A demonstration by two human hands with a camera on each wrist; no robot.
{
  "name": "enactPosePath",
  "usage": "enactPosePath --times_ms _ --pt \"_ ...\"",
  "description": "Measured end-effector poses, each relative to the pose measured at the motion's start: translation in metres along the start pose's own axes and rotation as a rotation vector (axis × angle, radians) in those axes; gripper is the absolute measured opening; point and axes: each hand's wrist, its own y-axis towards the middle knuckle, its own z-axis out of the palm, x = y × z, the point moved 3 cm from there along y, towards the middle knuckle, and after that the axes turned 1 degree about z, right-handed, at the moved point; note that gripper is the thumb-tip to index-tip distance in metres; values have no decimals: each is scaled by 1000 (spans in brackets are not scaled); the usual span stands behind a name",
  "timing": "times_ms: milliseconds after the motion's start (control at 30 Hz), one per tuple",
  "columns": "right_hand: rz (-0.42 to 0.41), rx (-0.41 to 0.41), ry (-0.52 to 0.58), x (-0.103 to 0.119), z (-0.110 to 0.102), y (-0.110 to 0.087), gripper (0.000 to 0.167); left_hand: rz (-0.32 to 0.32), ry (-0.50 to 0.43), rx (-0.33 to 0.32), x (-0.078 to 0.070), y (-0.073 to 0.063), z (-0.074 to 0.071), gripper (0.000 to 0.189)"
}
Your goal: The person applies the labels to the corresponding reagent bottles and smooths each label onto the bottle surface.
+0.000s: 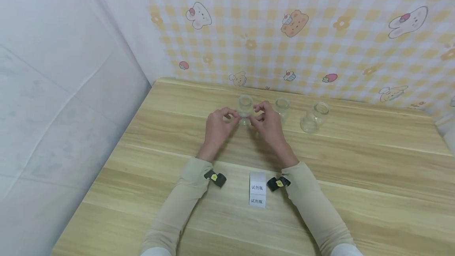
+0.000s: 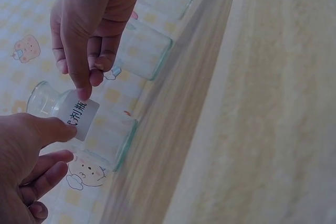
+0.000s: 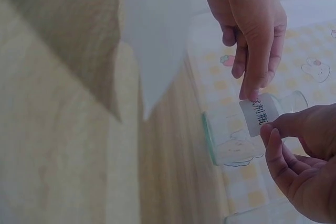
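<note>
A white label [image 2: 83, 115] with printed characters lies against or close over the front of a clear glass bottle [image 1: 245, 101] that stands upright. My left hand [image 1: 219, 128] holds the label's left edge at the fingertips, thumb on its face in the left wrist view. At the opposite edge, my right hand [image 1: 269, 125] pinches the label between thumb and index finger [image 3: 274, 153]. The label [image 3: 258, 115] is stretched level between both hands. On the table between my forearms lies a strip of similar labels [image 1: 257, 190].
Two more clear glass vessels stand to the right: one bottle [image 1: 282, 105] just behind my right hand and another bottle [image 1: 315, 118] farther right. The wooden table [image 1: 373, 177] meets a yellow checked cloth [image 1: 330, 50] at the back. A pale wall covering [image 1: 71, 90] borders the left side.
</note>
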Motion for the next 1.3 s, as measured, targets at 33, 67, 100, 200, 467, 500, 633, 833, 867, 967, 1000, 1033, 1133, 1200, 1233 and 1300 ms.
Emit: enactPosePath --times_ms 33,67,100,200,467,500,633,833,867,967,1000,1033,1133,1200,1233,1300 --pt "1 1 2 0 0 0 24 -3 -2 -1 0 0 0 5" --pt "4 2 6 -1 0 0 23 -7 -5 -2 0 0 0 5" --pt "7 3 9 -1 0 0 23 -10 -10 -4 0 0 1 5" --pt "12 3 14 -1 0 -1 22 -24 -23 -3 0 -1 1 12" --pt "-23 -5 -9 2 2 -4 33 -27 -14 -8 0 -4 3 34" --pt "-21 -6 -5 3 3 -4 35 -23 -8 -10 0 -4 4 35" --pt "-16 -3 -5 5 4 -5 36 -6 24 -15 0 -4 5 36" --pt "-27 -5 -1 3 4 -3 34 16 49 -27 -2 -2 5 35" --pt "-29 -5 0 3 4 -2 33 20 50 -27 -2 -1 5 35" --pt "-25 -1 1 2 3 -1 31 26 41 -28 -3 0 4 34" --pt "-25 3 -1 2 3 -1 30 27 37 -28 -3 0 4 33" --pt "-22 7 1 2 3 -1 30 29 33 -28 -3 0 3 33" --pt "-6 20 5 1 2 -1 26 36 25 -26 -2 1 3 31" --pt "7 23 9 1 2 -1 23 41 20 -26 -2 1 3 27" --pt "15 21 11 1 2 -1 22 44 20 -26 -1 1 3 25" --pt "27 18 11 1 1 -1 20 50 18 -28 -1 1 3 22"
